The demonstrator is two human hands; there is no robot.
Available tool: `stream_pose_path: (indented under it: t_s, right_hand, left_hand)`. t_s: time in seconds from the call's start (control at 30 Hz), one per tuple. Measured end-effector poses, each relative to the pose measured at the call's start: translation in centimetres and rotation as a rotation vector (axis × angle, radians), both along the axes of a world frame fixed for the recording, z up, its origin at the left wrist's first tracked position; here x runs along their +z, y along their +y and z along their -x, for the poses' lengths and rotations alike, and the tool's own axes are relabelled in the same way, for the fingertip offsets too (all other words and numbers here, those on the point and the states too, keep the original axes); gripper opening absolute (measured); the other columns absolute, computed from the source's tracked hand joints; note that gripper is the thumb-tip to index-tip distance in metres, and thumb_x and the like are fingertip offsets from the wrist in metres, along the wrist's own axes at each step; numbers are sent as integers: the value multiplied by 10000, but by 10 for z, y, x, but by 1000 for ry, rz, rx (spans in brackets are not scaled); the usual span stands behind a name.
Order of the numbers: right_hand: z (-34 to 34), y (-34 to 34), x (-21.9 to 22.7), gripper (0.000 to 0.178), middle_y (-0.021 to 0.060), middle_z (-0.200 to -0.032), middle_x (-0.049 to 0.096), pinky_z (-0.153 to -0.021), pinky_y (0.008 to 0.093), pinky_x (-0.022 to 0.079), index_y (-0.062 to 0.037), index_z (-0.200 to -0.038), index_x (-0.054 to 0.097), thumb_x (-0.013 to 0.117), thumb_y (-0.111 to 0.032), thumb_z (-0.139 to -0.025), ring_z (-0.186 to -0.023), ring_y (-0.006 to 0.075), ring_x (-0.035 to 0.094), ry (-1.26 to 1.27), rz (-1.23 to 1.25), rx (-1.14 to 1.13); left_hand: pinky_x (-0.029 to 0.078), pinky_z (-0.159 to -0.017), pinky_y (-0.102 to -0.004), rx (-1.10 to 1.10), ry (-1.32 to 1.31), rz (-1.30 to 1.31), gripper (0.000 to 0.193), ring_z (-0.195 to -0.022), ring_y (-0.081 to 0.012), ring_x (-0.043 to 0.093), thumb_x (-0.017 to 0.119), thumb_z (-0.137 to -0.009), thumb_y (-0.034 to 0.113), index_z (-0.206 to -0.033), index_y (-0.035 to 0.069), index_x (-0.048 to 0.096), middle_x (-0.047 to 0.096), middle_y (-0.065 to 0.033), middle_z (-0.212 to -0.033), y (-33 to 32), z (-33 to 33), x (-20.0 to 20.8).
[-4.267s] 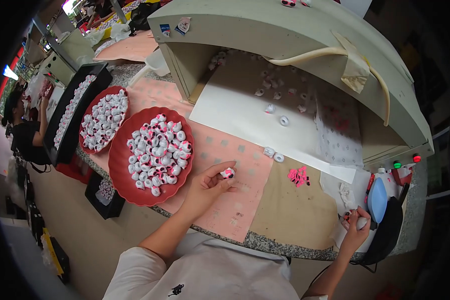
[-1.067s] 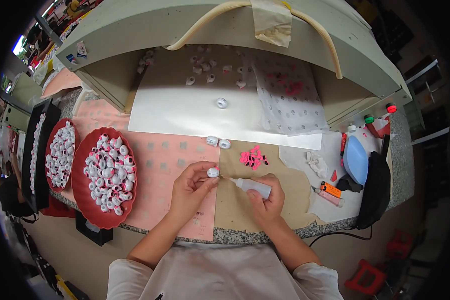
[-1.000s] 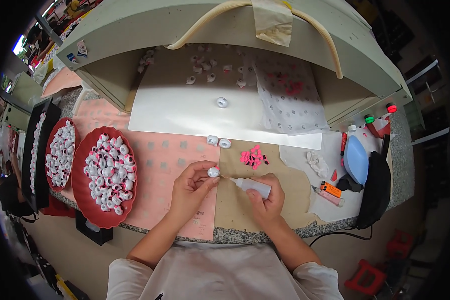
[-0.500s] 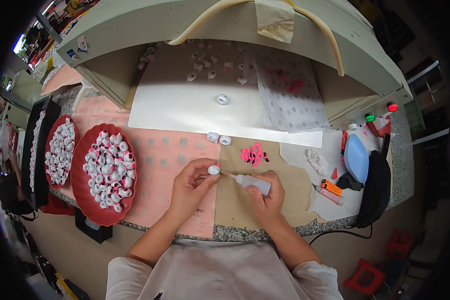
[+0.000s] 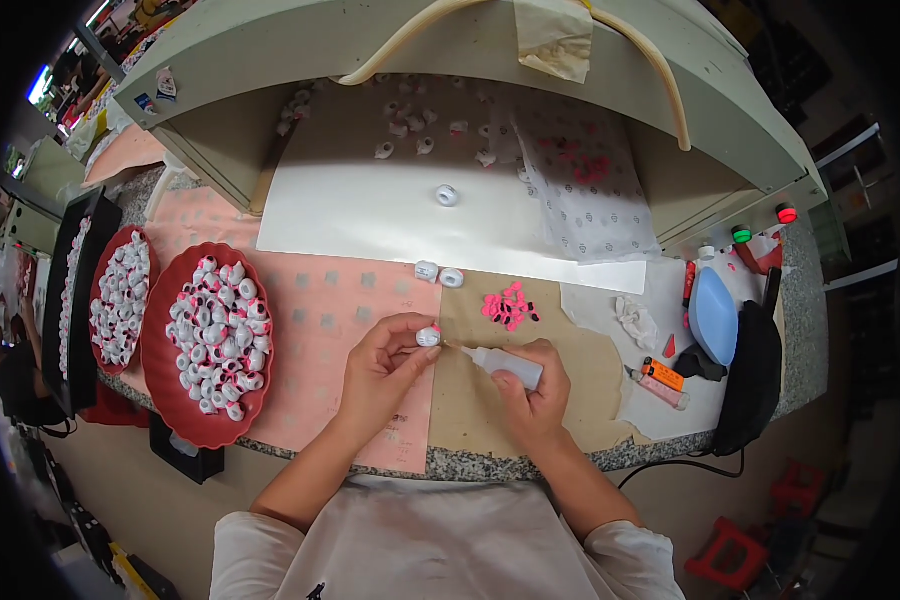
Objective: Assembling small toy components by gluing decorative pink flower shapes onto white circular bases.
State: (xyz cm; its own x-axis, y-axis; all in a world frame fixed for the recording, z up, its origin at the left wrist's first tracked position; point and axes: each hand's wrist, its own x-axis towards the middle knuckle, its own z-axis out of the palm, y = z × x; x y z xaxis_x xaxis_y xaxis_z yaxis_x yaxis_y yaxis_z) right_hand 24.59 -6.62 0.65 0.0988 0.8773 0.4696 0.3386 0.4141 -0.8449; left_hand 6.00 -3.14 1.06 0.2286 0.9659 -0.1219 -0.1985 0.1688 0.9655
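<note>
Between the thumb and fingertips of my left hand [image 5: 385, 365] is a small white figurine head [image 5: 428, 337] with a bit of pink at its top. My right hand [image 5: 537, 393] is wrapped round a translucent squeeze bottle [image 5: 510, 367], its thin nozzle pointing left with the tip close beside the head. Whether the tip touches it I cannot tell. Beyond my hands, two white pieces [image 5: 438, 275] stand on the paper edge. A small pile of pink and black pieces [image 5: 511, 307] lies just past the bottle.
To the left are a red scalloped bowl [image 5: 155, 385] heaped with white-and-pink pieces, a second red bowl [image 5: 101, 350] and a black tray [image 5: 82, 208]. A grey hooded cabinet [image 5: 610, 75] stands ahead. To the right lie a blue dish [image 5: 713, 318], an orange lighter [image 5: 662, 374] and a tube [image 5: 665, 393].
Almost nothing differs. Both hands keep the same hold and position, and the nozzle stays beside the figurine head; the whole view has shifted very slightly.
</note>
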Motion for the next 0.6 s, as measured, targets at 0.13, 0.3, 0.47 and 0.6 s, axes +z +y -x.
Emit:
stream_pose_path:
  t_s: [0.13, 0.3, 0.47, 0.6]
  right_hand:
    - [0, 0, -1, 185, 73, -772, 525, -585, 256, 388, 8, -959, 528, 621, -91, -833, -660, 132, 472, 11, 18, -3]
    - [0, 1, 0, 201, 82, -792, 537, -604, 265, 399, 8, -958, 530, 633, -110, -832, -684, 148, 489, 12, 5, 16]
    - [-1, 0, 0, 220, 85, -800, 544, -606, 267, 403, 9, -960, 530, 644, -128, -831, -689, 152, 496, 10, 18, 9]
    - [-1, -1, 0, 225, 84, -794, 550, -608, 269, 407, 7, -962, 530, 645, -139, -834, -682, 153, 499, 22, 42, 29]
  left_hand:
    - [523, -839, -275, -7, -1, -10, 304, -957, -139, 598, 569, -858, -49, -1149, -1, 498, 604, -82, -1037, 0, -1, 1]
    - [522, -837, -275, -9, 11, -13, 304, -956, -139, 599, 570, -856, -51, -1147, 0, 500, 604, -84, -1041, 0, -1, -2]
    - [520, -831, -269, -8, 5, -18, 305, -953, -135, 599, 571, -853, -56, -1145, 2, 503, 606, -82, -1039, -1, -3, -2]
    - [515, -823, -254, -6, 28, -28, 296, -950, -131, 599, 568, -852, -63, -1136, 3, 512, 611, -74, -1028, -2, -4, -2]
